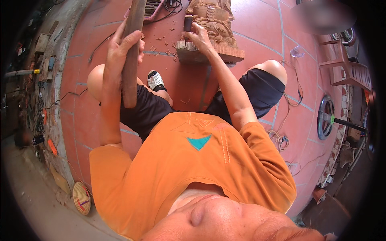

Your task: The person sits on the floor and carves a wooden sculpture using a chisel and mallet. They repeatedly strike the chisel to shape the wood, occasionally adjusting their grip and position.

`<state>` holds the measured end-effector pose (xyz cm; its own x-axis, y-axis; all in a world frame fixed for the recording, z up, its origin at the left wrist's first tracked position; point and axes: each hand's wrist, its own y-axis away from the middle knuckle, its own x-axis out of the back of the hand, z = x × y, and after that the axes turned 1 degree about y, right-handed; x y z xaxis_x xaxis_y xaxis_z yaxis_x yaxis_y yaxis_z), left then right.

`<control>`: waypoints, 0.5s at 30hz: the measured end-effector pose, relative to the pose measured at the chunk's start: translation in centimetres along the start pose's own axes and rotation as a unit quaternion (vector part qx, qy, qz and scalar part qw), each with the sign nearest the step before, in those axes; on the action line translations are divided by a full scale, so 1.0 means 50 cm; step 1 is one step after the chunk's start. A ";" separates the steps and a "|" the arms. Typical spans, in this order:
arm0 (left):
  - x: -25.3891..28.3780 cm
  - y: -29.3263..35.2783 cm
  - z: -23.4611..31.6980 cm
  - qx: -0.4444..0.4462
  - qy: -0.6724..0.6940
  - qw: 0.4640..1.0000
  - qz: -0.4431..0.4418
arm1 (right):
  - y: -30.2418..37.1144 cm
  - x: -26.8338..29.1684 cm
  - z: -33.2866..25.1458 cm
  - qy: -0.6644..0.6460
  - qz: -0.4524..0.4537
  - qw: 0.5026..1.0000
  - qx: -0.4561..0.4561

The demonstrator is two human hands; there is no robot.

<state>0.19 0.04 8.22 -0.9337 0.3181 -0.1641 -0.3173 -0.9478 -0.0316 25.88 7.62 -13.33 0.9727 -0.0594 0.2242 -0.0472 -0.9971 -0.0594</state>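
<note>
the wooden mallet (130, 52) is a long, dark brown club, worn smooth, standing nearly upright above the person's left knee. the left hand (120, 50) is wrapped tight around its middle, forearm raised and elbow bent. farther out, the right hand (200, 37) is closed on a chisel (187, 23) with a dark handle, its tip set against the carved wooden statue (213, 24). that statue is pale brown, deeply cut, standing on a stepped base on the red tiled floor (257, 28), with wood chips (163, 40) scattered beside it.
</note>
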 end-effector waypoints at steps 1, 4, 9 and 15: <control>0.001 -0.003 0.014 -0.003 -0.019 1.000 -0.014 | 0.005 0.000 -0.002 -0.029 0.002 1.000 -0.001; -0.003 -0.017 0.061 -0.012 -0.086 0.995 -0.040 | 0.018 -0.002 0.008 -0.084 0.023 0.996 0.025; -0.036 -0.074 0.141 -0.002 -0.189 0.976 -0.111 | 0.018 -0.007 0.009 -0.090 0.096 0.978 0.164; -0.082 -0.175 0.142 0.008 -0.131 0.979 -0.153 | 0.035 0.086 -0.138 -0.263 0.100 0.952 0.123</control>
<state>5.63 7.16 16.17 -0.8042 0.5840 0.1101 -0.5896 -0.8074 -0.0237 28.43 5.28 -5.75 0.9321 -0.1499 -0.3297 -0.2509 -0.9238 -0.2893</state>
